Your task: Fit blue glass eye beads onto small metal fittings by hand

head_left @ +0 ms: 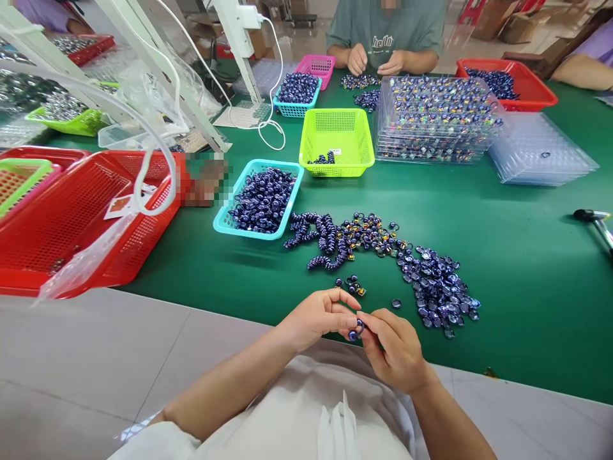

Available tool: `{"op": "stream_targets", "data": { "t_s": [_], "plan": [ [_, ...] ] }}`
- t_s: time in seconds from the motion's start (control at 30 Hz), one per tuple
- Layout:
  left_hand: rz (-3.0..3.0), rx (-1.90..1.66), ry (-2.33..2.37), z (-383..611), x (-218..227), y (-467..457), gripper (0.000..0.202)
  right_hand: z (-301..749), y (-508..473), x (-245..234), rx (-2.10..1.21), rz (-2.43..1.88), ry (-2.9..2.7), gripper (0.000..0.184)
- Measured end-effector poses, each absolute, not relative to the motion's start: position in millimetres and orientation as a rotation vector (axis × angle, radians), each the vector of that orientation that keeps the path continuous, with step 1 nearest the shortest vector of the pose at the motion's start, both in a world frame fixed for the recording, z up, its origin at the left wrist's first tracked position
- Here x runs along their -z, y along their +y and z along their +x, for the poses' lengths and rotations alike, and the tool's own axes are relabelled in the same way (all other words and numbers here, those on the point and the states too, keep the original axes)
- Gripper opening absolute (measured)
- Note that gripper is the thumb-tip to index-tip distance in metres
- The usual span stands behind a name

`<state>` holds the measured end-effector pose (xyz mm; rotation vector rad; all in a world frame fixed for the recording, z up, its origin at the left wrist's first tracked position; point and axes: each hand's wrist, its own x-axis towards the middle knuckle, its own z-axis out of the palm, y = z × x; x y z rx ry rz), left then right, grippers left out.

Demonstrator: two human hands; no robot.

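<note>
My left hand (318,314) and my right hand (393,348) meet at the near edge of the green table (527,275). Both pinch one small dark blue shiny piece (355,330) between their fingertips. Just beyond my hands lie a few loose pieces (353,283). Further out spreads a pile of the same blue pieces (438,284), with stacked rows of them (325,239) to its left.
A teal basket (225,220) full of blue pieces, a lime basket (338,144) and a large red basket (71,217) stand on the left. Clear trays (433,118) are stacked at the back. A person in a green shirt (383,32) works opposite.
</note>
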<state>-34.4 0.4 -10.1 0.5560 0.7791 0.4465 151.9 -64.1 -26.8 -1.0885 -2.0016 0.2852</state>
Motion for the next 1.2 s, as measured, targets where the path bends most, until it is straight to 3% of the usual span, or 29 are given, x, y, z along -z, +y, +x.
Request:
{"op": "stream_targets", "data": {
  "t_s": [0.5,0.67,0.73,0.9,1.2],
  "plan": [
    [0.697,-0.461,0.810,-36,11,2,0.046,158,-57,20,-0.611,-1.131,-2.042,0.032],
    [1.009,-0.586,0.707,-36,12,0,0.066,152,-61,24,-0.874,-1.125,-1.731,0.029],
    [1.208,-0.641,0.668,-34,15,-2,0.065,148,-63,27,-0.951,-1.111,-1.634,0.024],
    [1.444,-0.848,0.574,-25,20,-8,0.045,137,-73,34,-0.816,-1.121,-1.526,0.015],
    [1.413,-0.825,0.584,-29,13,-10,0.042,126,-75,35,-0.630,-1.204,-1.534,0.015]
  ]
}}
